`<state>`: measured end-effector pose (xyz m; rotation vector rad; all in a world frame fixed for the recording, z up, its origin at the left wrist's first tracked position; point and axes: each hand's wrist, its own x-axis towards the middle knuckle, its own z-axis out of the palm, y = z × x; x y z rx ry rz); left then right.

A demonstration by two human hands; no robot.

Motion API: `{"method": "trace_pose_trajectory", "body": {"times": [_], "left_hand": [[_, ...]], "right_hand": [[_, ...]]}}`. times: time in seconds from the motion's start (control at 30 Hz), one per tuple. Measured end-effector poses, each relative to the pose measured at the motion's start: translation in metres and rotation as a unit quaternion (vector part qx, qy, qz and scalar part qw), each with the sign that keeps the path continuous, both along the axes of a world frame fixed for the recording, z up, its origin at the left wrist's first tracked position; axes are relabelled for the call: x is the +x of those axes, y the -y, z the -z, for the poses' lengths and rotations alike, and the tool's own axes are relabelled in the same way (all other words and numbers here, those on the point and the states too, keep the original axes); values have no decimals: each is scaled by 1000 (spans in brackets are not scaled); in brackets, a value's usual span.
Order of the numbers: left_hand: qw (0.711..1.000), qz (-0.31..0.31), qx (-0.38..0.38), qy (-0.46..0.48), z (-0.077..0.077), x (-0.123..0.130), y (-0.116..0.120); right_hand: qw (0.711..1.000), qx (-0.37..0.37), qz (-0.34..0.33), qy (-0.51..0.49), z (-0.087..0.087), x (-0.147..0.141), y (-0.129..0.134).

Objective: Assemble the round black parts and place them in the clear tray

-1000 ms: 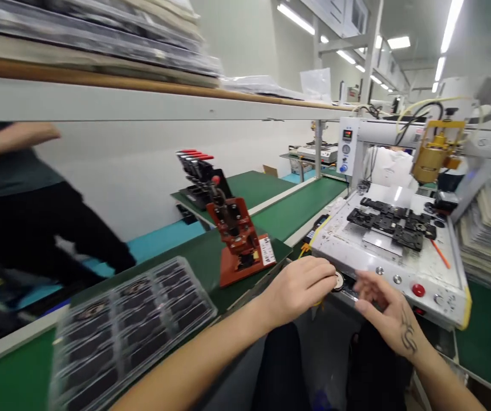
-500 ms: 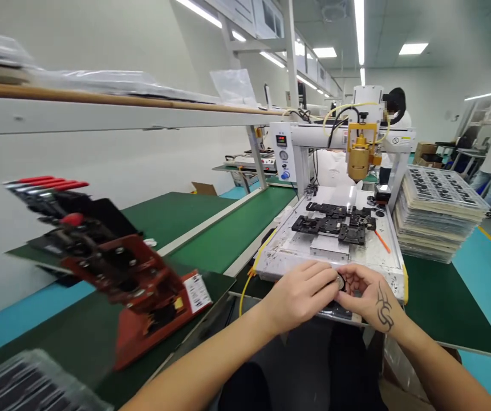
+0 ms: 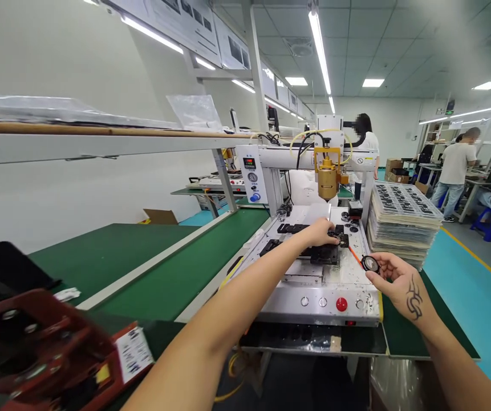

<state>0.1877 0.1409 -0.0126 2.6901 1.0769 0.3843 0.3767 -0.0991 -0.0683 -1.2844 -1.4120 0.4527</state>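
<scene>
Between the fingertips of my right hand (image 3: 393, 277) is a round black watch case (image 3: 370, 263) with a pale, glassy middle, held upright in front of the machine's bed. My left hand (image 3: 320, 233) reaches over the black fixture (image 3: 324, 255) on the bed. Its fingers are bent down at the fixture's right part, and what they grip, if anything, is hidden. An orange stick (image 3: 354, 256) lies on the white bed, its front end near the watch case. Above the fixture hangs the machine's brass-coloured head (image 3: 327, 178).
Stacked trays (image 3: 403, 222) of black parts stand right of the machine. The front panel carries a red button (image 3: 341, 304). On the left are a green conveyor belt (image 3: 159, 285) and a dark red toggle press (image 3: 57, 348). Other people (image 3: 454, 162) are in the background.
My hands have parted from their shared hold on the round part. The left has moved forward to the fixture; the right has gone rightward with the watch case. The view has shifted right.
</scene>
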Motion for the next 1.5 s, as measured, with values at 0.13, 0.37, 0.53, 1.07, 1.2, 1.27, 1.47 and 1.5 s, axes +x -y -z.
{"method": "trace_pose_trajectory", "body": {"times": [0.13,0.37,0.53,1.07,1.2,1.27,1.47,1.5], "left_hand": [[996,7,-55,-76,-3,12,-23],[990,11,-98,-104,-9,31,-29],[998,3,-55,18,-14,13,-16],[975,-4,-18,221,-34,-109,71],[974,-5,-15,225,-30,-127,91],[974,-8,-16,226,-28,-136,102],[967,-4,-31,253,-25,-150,136],[964,-1,-39,265,-24,-151,141]], "right_hand": [[1000,6,22,-11,0,19,7],[999,17,29,32,-1,34,-38],[997,11,-4,80,8,28,-88],[946,-89,-176,256,-11,16,-211],[944,-71,-161,279,-6,11,-210],[945,-64,-146,287,-4,9,-210],[953,-33,-105,284,-10,2,-206],[957,-19,-90,277,-11,1,-201]]}}
